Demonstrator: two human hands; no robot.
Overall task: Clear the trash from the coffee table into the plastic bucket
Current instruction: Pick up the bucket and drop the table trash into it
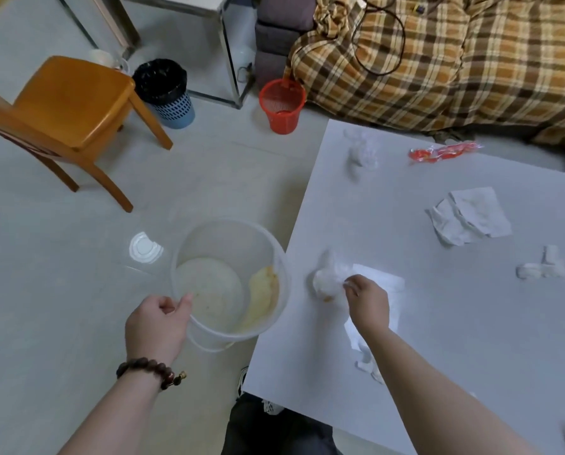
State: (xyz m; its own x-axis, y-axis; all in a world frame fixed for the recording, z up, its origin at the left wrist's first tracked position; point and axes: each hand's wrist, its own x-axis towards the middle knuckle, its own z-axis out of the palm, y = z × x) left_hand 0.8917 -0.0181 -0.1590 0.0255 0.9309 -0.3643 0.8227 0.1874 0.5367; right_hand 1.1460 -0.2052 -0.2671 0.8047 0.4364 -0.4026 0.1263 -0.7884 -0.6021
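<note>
- The coffee table (438,323) fills the right side, strewn with tissues and wrappers.
- The plastic bucket (209,238) (clear, stained inside) sits just left of the table's near corner.
- The left hand (158,326) curls closed around the bucket's near rim.
- The right hand (368,300) pinches a crumpled plastic wad (328,279) at the table's left edge.

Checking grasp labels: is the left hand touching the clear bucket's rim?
Touching. The head view shows the left hand with its thumb over the near rim of the clear bucket.
</note>
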